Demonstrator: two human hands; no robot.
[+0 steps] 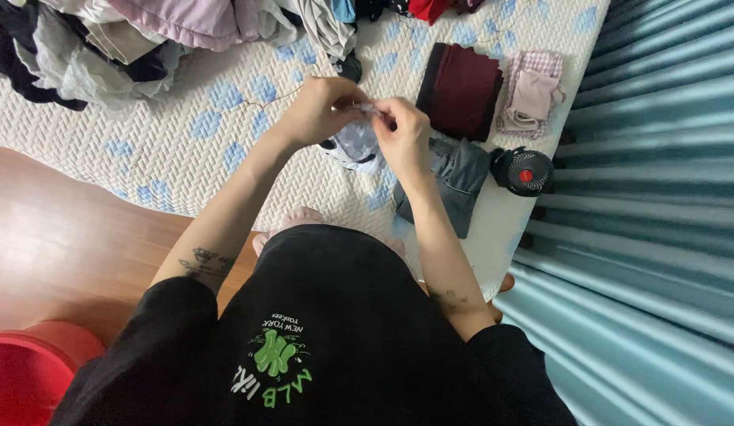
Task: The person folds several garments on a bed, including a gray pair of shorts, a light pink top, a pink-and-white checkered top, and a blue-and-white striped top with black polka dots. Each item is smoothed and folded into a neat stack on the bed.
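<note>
Surface: white quilted mattress (185,142) with pale blue patches, seen from above; wooden floor (59,244) to the left, blue ribbed curtain (659,237) to the right.
Left hand (323,110): fingers curled in and closed on the top edge of a small pale garment (357,144), pinching it near the other hand.
Right hand (402,134): fingers bent and closed on the same top edge, the two hands almost touching.
Garment: light grey-white cloth with dark trim, hanging from both hands just above the mattress, between the wrists; its exact kind cannot be told.
Grey piece (454,181): dark grey clothing lying flat on the mattress, just right of the right hand and partly under it.
Maroon stack (462,88): folded dark red cloth beyond the hands, near the far edge.
Pink stack (531,93): folded pink and checked cloth just right of the maroon stack.
Fan (523,171): small black round fan with a red centre, at the mattress edge beside the grey piece.
Pile (146,39): loose heap of mixed clothes at the top left, well apart from the hands.
Bucket (24,379): red tub on the floor at the lower left corner.
</note>
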